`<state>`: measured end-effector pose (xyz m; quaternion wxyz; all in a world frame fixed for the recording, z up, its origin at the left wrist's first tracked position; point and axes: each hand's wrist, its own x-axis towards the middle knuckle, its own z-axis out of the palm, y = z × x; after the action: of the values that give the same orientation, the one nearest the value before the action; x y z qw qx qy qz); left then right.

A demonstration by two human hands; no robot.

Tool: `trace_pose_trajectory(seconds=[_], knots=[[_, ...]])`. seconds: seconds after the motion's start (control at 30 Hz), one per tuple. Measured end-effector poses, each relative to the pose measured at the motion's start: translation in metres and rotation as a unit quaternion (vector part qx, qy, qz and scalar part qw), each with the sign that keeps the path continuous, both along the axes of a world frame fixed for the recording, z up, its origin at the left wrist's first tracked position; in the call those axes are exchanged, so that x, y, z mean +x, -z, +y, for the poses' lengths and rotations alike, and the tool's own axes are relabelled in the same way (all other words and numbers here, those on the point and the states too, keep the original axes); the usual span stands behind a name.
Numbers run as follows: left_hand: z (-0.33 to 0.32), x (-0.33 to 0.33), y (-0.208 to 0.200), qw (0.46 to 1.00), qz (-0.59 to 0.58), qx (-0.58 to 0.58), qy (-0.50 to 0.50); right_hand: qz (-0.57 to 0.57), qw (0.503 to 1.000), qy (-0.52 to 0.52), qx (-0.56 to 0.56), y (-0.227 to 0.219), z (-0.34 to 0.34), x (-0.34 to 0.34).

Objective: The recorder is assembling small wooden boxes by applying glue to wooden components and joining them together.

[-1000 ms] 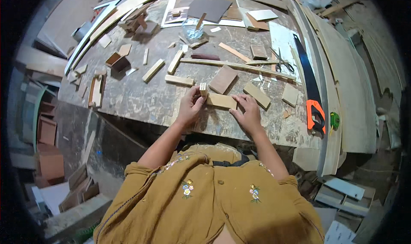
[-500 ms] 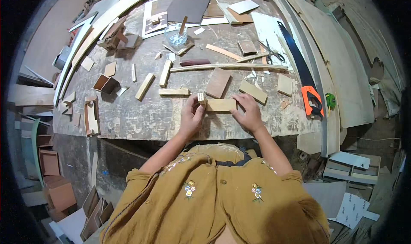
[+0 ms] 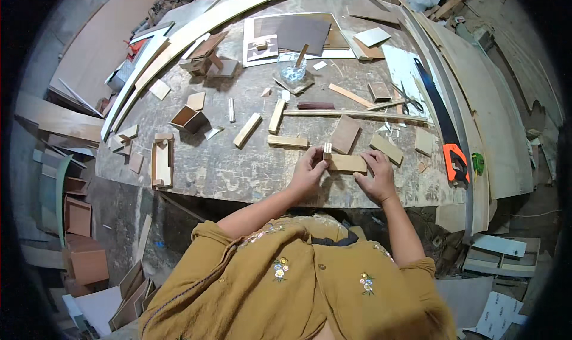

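Near the front edge of the workbench, my left hand (image 3: 308,172) pinches a small wooden block (image 3: 327,151) that stands on end. A flat pale wooden block (image 3: 348,163) runs from it toward the right, one end against or close to the upright one. My right hand (image 3: 376,177) is closed on the right end of that flat block. Just beyond lie a brown wooden rectangle (image 3: 345,135) and a pale wooden piece (image 3: 386,149). Left of these is another short wooden strip (image 3: 288,141).
An orange-handled handsaw (image 3: 455,161) lies at the right beside a green tape measure (image 3: 478,163). Black scissors (image 3: 411,100) rest farther back. A glass bowl (image 3: 292,72) with a stick in it stands mid-bench. Small wooden boxes (image 3: 190,122) sit at the left.
The whole view has swung, so the bench and both hands appear farther right and slightly lower. My hands keep their hold on the two blocks, with little other visible difference.
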<state>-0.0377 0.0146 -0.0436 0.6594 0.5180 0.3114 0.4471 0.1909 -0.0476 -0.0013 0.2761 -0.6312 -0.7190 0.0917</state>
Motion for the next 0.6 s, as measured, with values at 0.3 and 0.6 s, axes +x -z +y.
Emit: trace_pose_trajectory(seconds=[0.3, 0.6], knots=[[0.024, -0.013, 0.005, 0.995, -0.028, -0.069, 0.061, -0.02, 1.0, -0.002, 0.022, 0.002, 0.002, -0.004], [0.04, -0.018, 0.006, 0.994, 0.057, -0.035, 0.088, -0.006, 1.0, -0.002, 0.028, 0.003, 0.002, -0.007]])
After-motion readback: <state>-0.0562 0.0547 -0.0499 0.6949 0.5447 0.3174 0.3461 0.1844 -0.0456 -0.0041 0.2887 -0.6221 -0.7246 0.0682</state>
